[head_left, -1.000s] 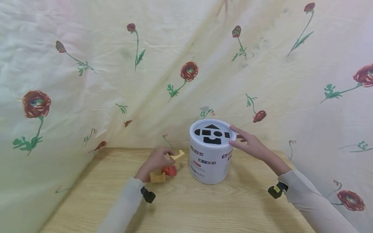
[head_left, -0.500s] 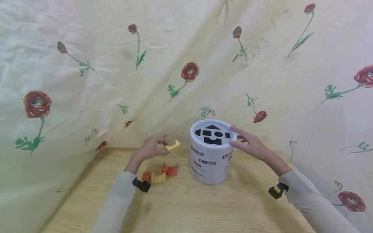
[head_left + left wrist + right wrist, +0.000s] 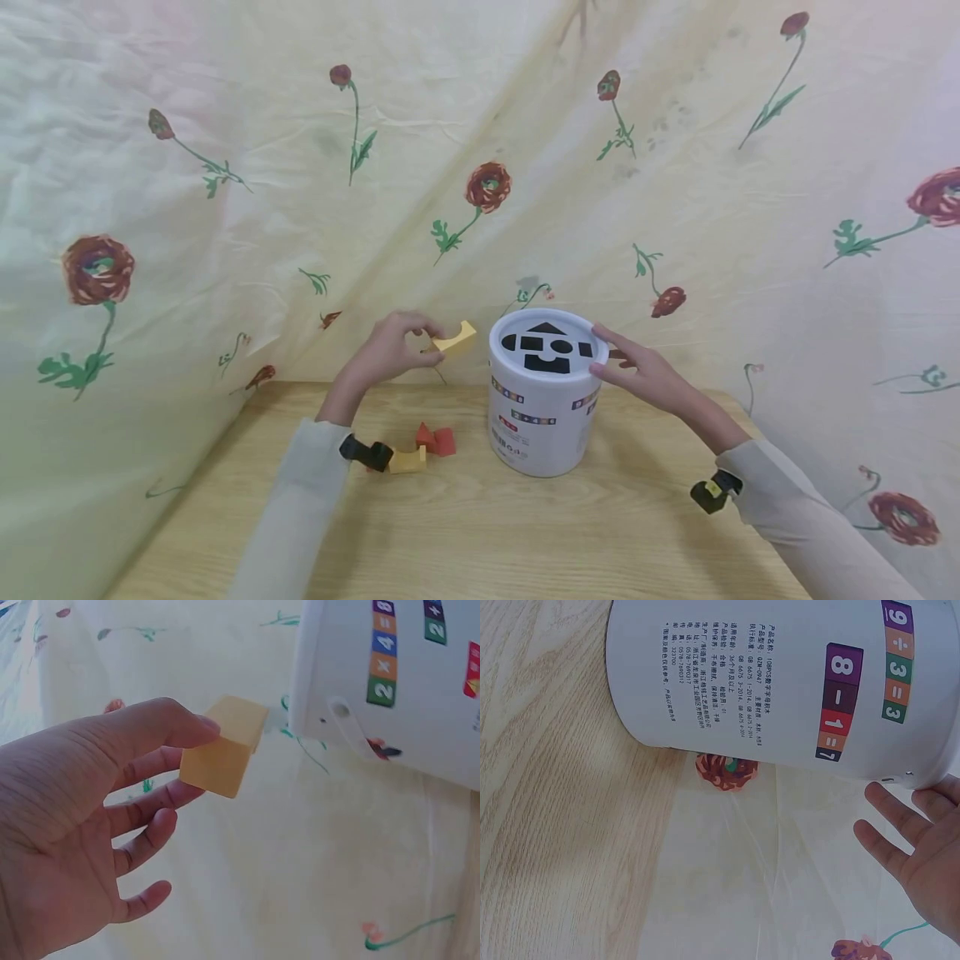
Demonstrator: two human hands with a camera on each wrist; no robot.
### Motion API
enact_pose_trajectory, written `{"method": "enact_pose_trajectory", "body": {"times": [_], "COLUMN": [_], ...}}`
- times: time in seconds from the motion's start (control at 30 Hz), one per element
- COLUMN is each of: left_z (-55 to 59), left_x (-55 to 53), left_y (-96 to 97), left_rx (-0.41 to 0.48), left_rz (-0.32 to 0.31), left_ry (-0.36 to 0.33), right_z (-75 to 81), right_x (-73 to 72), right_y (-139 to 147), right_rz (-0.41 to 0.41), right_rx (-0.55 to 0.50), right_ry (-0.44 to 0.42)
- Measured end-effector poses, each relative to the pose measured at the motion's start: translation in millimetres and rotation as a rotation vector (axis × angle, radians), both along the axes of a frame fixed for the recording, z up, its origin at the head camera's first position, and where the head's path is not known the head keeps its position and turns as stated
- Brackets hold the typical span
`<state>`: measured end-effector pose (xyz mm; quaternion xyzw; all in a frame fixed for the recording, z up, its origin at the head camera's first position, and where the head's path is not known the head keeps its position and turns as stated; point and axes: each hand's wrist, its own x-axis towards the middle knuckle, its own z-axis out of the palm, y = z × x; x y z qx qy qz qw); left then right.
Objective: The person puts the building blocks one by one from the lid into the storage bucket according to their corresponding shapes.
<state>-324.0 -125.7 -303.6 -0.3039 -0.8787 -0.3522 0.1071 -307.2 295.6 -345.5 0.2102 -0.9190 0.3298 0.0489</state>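
Observation:
A yellow arch block (image 3: 459,338) is pinched between the thumb and fingers of my left hand (image 3: 392,347), raised above the table just left of a white bucket (image 3: 536,429). In the left wrist view, the block (image 3: 217,766) has its flat faces toward the camera. The bucket stands upright, its lid (image 3: 510,357) cut with several dark shaped holes, one of them a notched rectangle like an arch. My right hand (image 3: 647,372) rests on the right side of the lid's rim with fairly straight fingers. The right wrist view shows that hand (image 3: 937,851) beside the bucket's top end.
On the wooden table (image 3: 480,533), left of the bucket, lie a second yellow arch block (image 3: 407,461) and red blocks (image 3: 444,442). Another red piece is mostly hidden behind the left wrist camera (image 3: 366,452). A flower-patterned cloth (image 3: 420,225) hangs behind and at the sides.
My left hand has lifted the yellow arch block up from beside the other blocks, then farther up and rightward, near lid height. The right hand and bucket have stayed put.

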Motion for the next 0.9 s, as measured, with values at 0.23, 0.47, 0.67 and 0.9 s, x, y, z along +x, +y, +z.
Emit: {"method": "enact_pose_trajectory", "body": {"times": [0.23, 0.47, 0.67, 0.9], "left_z": [12.8, 17.8, 17.6, 10.9], "left_x": [-1.1, -1.8, -2.8, -2.0], "left_y": [21.5, 47.2, 67.4, 88.8], "left_rx": [0.015, -0.017, -0.026, -0.052], "left_rz": [-0.053, -0.072, -0.09, -0.099], "left_ry": [0.041, 0.096, 0.116, 0.117], "right_z": [-0.1, -0.2, 0.2, -0.5], "right_x": [0.0, -0.7, -0.5, -0.2], "right_y": [0.4, -0.2, -0.3, 0.8], "right_rz": [-0.001, 0.015, 0.019, 0.007], "right_rx": [-0.006, -0.023, -0.029, -0.025], "right_ry": [-0.002, -0.002, -0.006, -0.018]}}
